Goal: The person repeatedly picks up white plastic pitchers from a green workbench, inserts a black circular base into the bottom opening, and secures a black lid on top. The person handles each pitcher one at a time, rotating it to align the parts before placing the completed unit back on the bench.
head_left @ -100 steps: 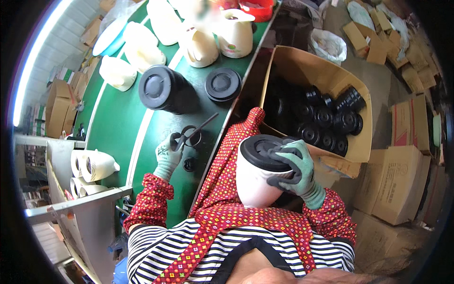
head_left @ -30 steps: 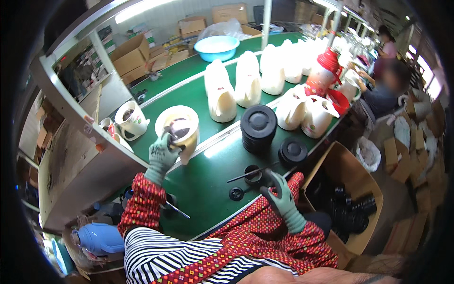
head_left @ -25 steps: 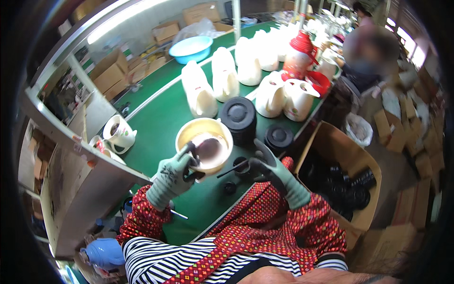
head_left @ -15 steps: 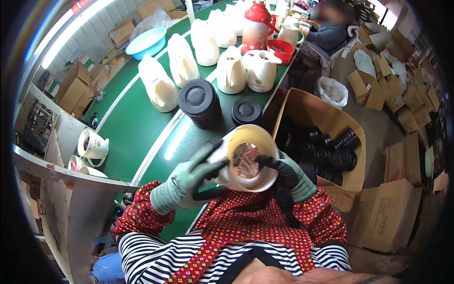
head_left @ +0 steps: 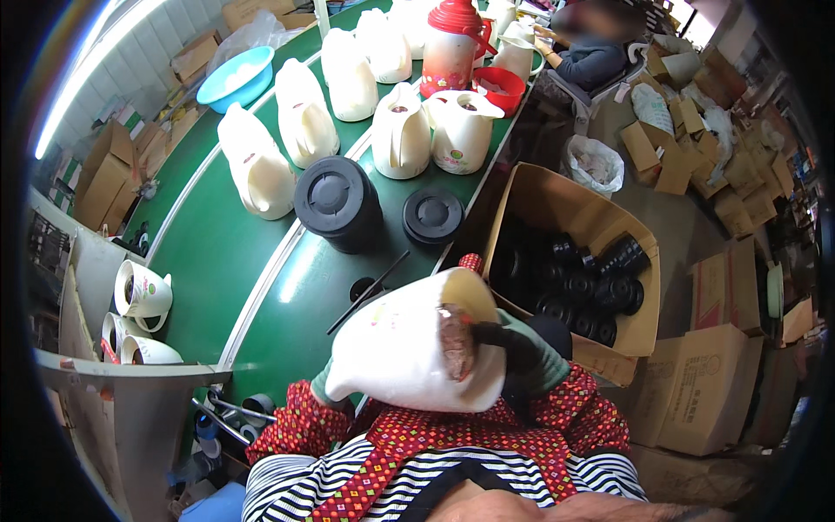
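Observation:
A white jug body (head_left: 396, 348) lies tilted across my two hands in front of my chest, its spout end toward the left. Its wide open end faces right and shows a shiny, reddish-brown reflective round surface (head_left: 457, 342) inside. My left hand (head_left: 322, 384), in a green glove, supports the jug from below and behind; its fingers are hidden. Dark-coated glove fingers of my right hand (head_left: 522, 355) grip the open end, one reaching over the rim to the shiny surface. Just beyond, a thin black rod (head_left: 369, 291) lies on the green table over a small dark disc.
A tall black cylinder (head_left: 339, 205) and a low black round part (head_left: 433, 216) stand ahead, before several white jugs (head_left: 401, 143) and a red thermos (head_left: 452, 56). Right of the table, a carton (head_left: 644, 335) holds black parts. A person (head_left: 591, 56) sits at the far right.
The jug has turned from its open end facing up at me to lying sideways, spout left. My left hand has gone behind it. The rod and disc on the table have come into view.

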A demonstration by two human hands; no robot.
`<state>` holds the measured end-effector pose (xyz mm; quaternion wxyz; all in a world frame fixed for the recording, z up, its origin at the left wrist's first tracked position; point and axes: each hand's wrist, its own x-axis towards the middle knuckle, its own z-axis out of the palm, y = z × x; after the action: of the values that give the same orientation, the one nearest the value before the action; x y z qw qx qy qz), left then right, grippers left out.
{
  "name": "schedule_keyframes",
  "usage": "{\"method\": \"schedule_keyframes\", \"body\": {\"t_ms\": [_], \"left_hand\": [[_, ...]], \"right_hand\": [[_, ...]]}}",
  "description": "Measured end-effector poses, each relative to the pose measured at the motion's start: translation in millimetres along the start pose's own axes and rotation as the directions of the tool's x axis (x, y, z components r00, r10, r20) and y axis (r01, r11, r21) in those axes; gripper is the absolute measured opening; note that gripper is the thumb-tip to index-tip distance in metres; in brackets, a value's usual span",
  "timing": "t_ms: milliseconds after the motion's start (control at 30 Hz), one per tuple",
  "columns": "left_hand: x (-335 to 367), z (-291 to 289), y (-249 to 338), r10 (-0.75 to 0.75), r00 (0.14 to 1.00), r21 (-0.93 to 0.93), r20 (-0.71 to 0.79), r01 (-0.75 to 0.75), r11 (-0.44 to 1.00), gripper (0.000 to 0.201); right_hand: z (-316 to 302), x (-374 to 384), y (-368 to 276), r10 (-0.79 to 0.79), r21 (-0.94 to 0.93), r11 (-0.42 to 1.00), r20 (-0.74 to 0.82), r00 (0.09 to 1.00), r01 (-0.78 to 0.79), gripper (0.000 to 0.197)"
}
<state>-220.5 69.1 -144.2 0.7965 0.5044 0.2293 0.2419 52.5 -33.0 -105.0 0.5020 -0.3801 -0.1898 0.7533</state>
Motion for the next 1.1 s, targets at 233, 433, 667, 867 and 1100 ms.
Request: {"method": "schedule_keyframes", "body": {"t_ms": [233, 433, 667, 867, 1100], "left_hand": [[-20, -53, -30, 0.118, 0.968, 0.064, -0.222, -0.106, 0.992, 0.061], [-39, -66, -24, 0.063, 0.930, 0.068, -0.361, -0.041, 0.997, 0.061], [-46, -66, -32, 0.067, 0.930, 0.076, -0.360, -0.042, 0.996, 0.062], [-22, -39, -28, 0.103, 0.966, 0.085, -0.239, -0.085, 0.993, 0.062], [7, 17, -23, 0.119, 0.991, 0.103, -0.066, -0.112, 0.988, 0.063]], "right_hand": [[-55, 185, -24, -0.444, -0.932, 0.308, 0.037, 0.895, 0.191, 0.078], [-86, 285, -24, -0.425, -0.837, -0.460, -0.084, 0.902, -0.295, 0.106], [-99, 263, -23, -0.619, -0.914, -0.308, -0.018, 0.785, -0.264, 0.100], [-44, 124, -24, -0.618, -0.759, 0.330, 0.276, 0.736, 0.562, 0.100], [-4, 0, -1, -0.640, -0.791, 0.274, 0.274, 0.718, 0.546, 0.106]]}}
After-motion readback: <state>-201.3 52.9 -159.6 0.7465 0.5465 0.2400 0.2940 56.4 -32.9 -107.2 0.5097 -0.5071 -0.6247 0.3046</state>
